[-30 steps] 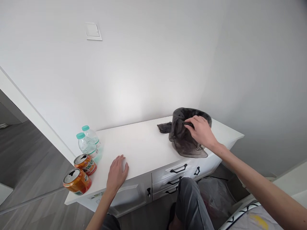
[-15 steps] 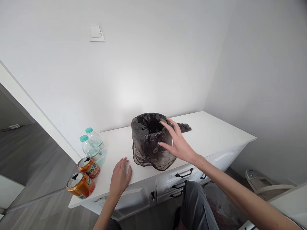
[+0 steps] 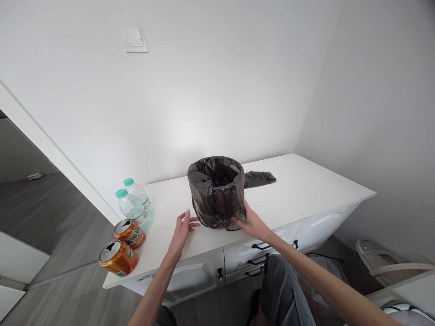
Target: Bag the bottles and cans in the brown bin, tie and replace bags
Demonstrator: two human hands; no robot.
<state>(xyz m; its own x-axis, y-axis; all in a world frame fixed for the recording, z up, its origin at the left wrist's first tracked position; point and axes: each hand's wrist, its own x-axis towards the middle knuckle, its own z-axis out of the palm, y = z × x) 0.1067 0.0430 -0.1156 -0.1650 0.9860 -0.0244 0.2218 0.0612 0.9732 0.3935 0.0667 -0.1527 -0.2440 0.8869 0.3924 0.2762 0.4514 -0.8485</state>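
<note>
A round trash bin, lined with a thin black garbage bag folded over its rim, stands upright on the white cabinet top. My right hand grips its lower right side, thumb in front and the other fingers partly hidden around the side. Just left of the bin is my left hand, fingers apart and holding nothing; its fingertips come close to the bag's lower edge, and I cannot tell if they touch. Flattened black plastic lies right behind the bin.
At the cabinet's left end stand two clear bottles with green caps and two opened orange cans, a nearer can and a farther can. A wall rises behind. Drawers with black handles face my knee.
My right hand has dropped from near the bin's rim to its lower right side and closed there. My left hand has moved right, toward the bin. The bag's loose skirt is drawn in.
</note>
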